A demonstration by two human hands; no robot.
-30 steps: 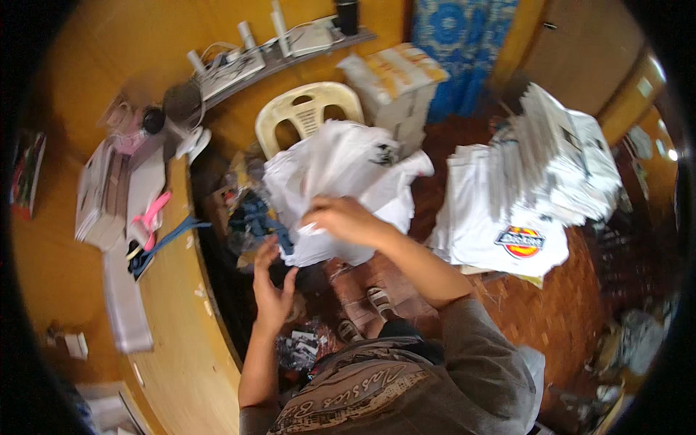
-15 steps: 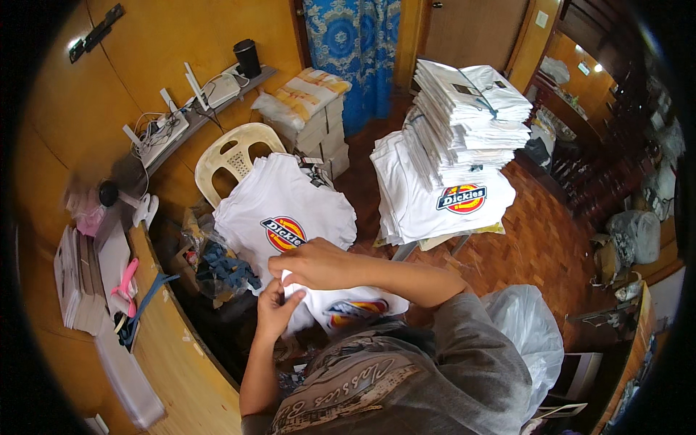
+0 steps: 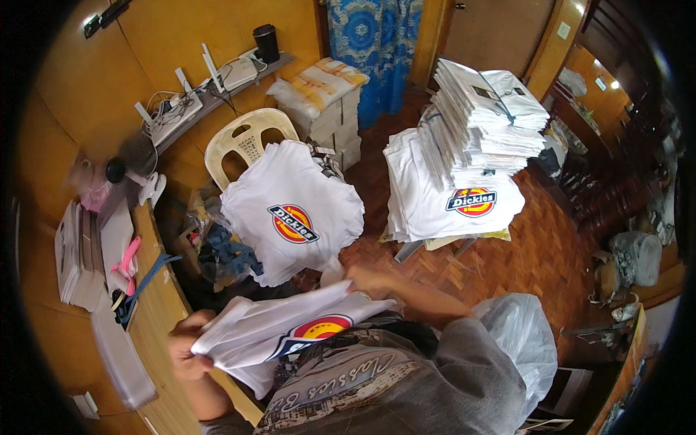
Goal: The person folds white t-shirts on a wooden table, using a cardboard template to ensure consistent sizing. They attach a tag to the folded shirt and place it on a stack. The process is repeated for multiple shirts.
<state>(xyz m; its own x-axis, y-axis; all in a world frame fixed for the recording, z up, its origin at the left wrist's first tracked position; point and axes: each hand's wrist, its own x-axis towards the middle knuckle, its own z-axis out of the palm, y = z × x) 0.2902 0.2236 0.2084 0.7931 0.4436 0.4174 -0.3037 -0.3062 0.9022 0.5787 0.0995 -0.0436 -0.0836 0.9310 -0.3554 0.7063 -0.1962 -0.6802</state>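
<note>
I hold a white T-shirt [image 3: 279, 330] with a round red and yellow print stretched out in front of my chest. My left hand [image 3: 187, 348] grips its left end near the wooden counter. My right hand [image 3: 365, 278] grips its right end. Just beyond it lies a stack of white printed T-shirts [image 3: 290, 210] on a low surface. A taller, leaning pile of folded white T-shirts [image 3: 464, 152] stands further right.
A wooden counter [image 3: 156, 304] on my left carries stacked papers [image 3: 72, 250] and pink scissors [image 3: 125, 259]. Behind the stack are a cream plastic chair [image 3: 246, 138], stacked boxes [image 3: 326, 94] and a wall shelf with routers [image 3: 210, 83]. A clear plastic bag [image 3: 518, 341] lies at my right.
The raised T-shirt came down onto the stack. My hands then pulled apart and now hold another white T-shirt spread wide near my chest. The view has tilted.
</note>
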